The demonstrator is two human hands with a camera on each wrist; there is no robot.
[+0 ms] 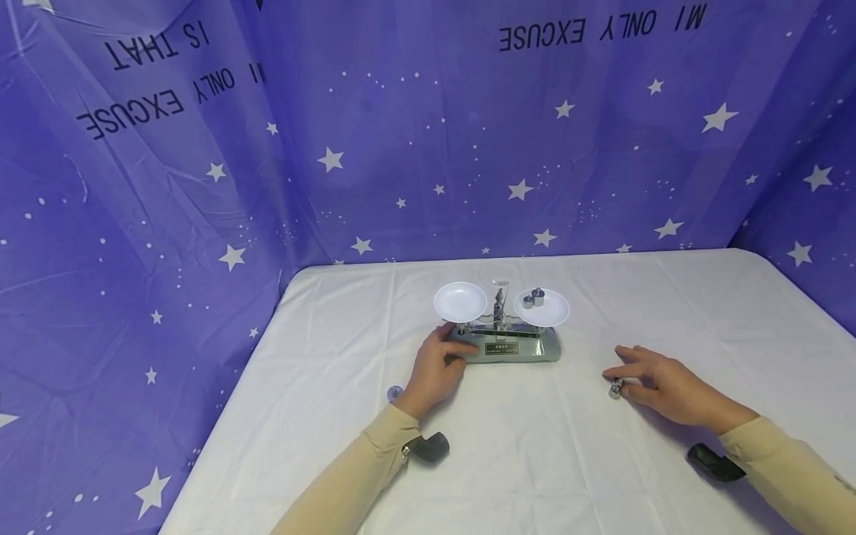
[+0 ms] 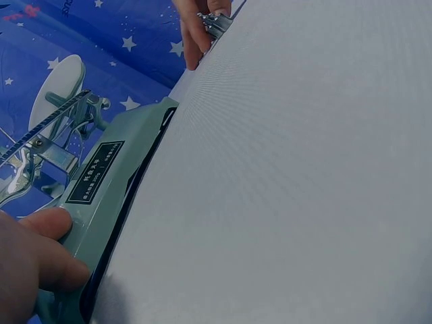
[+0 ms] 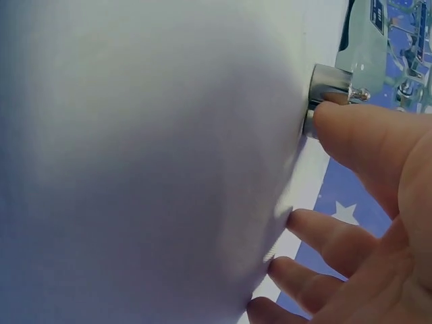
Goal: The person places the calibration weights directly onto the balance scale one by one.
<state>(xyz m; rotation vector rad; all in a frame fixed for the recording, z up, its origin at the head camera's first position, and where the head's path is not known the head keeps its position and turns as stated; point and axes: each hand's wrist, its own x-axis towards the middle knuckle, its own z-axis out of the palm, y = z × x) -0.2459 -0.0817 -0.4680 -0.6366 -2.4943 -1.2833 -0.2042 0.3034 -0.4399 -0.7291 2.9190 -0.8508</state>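
A balance scale (image 1: pixel 508 349) with a grey-green base and two white pans stands near the middle of the table. My left hand (image 1: pixel 435 371) holds the left end of its base, two digits lying on the front in the left wrist view. Two metal weights (image 1: pixel 538 297) sit on the right pan (image 1: pixel 555 310), while the left pan (image 1: pixel 460 303) is bare. To the right of the scale, my right hand (image 1: pixel 669 386) rests with its fingers spread and fingertips down at the cloth. Its thumb touches small metal weights (image 3: pixel 329 84) standing close together.
A small metal disc-like piece (image 1: pixel 394 393) lies left of my left wrist. Dark curved wrist mounts (image 1: pixel 429 449) stick out by both sleeves. A white cloth (image 1: pixel 535 461) covers the table, and a purple star-patterned curtain (image 1: pixel 428 148) closes off the back and sides.
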